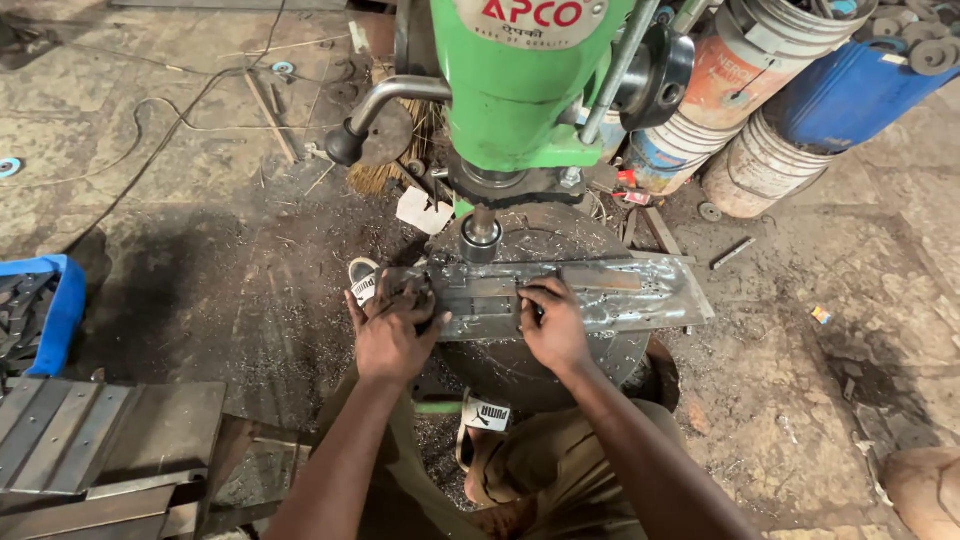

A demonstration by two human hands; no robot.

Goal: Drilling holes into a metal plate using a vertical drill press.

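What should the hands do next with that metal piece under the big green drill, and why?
Probably keep pressing the metal plate flat: both the left hand and right hand rest on it, and the drill chuck hangs just above its far edge.

Camera: one, worn on the person's head.
Direction: faces steeply down and forward, over both forearms.
Nearness: close; the green metal drill press (520, 90) fills the top centre, the round dark steel work table (550, 370) lies mid-frame.
Edges: dusty stone floor (200, 150) surrounds.
Shared views: single view only.
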